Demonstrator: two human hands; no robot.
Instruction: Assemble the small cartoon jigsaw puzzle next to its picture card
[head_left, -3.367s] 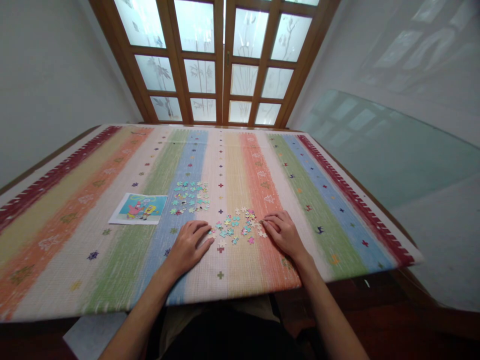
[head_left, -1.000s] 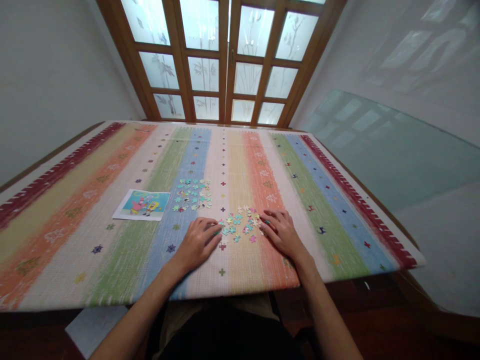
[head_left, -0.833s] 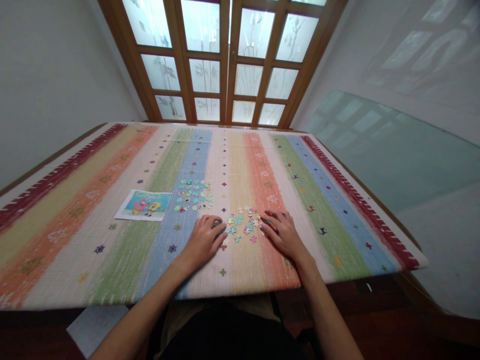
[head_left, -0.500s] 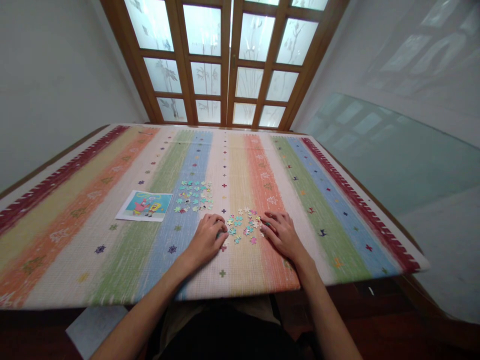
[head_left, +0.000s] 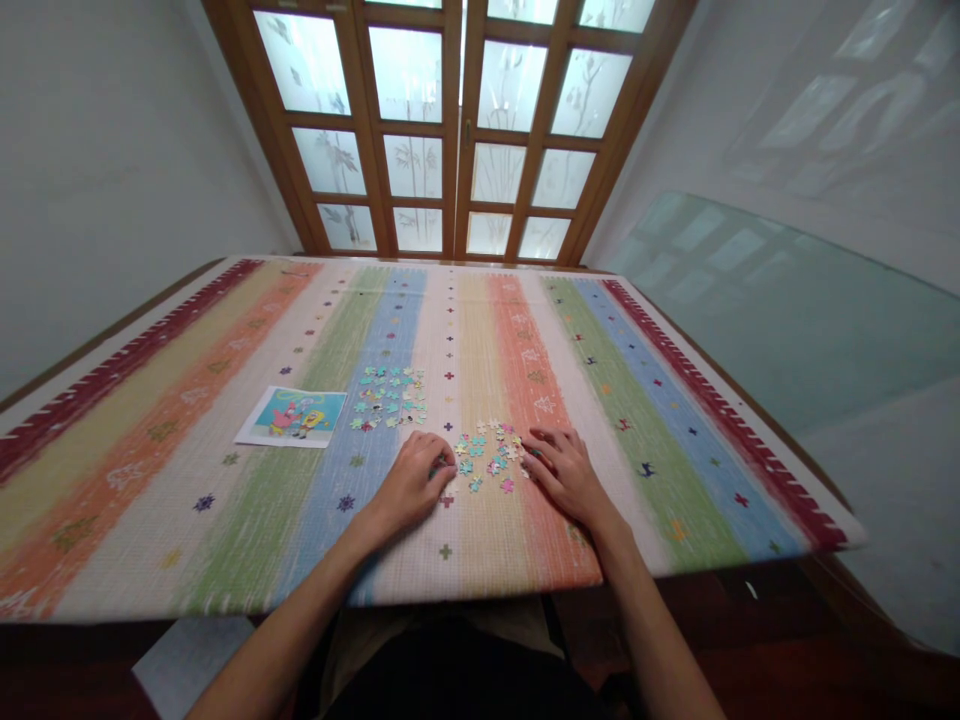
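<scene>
Loose jigsaw pieces, mostly teal, pink and pale, lie scattered between my hands on the striped tablecloth. My left hand rests at the left side of this pile, fingers loosely curled, thumb apart from the forefinger. A bit of teal shows under its fingers, partly hidden. On the opposite side my right hand lies with bent, slightly spread fingertips touching the pile's edge. Neither hand visibly grips a piece. Farther off to the left, more jigsaw pieces are laid out in rough rows.
A cartoon picture sheet lies left of the laid-out pieces. The striped tablecloth covers a large table whose near edge runs below my forearms. Beyond stand wooden glazed doors. A pale glass panel leans at the right wall.
The view has tilted up slightly, so everything sits a little lower in the picture. Both hands stay in nearly the same place by the pile.
</scene>
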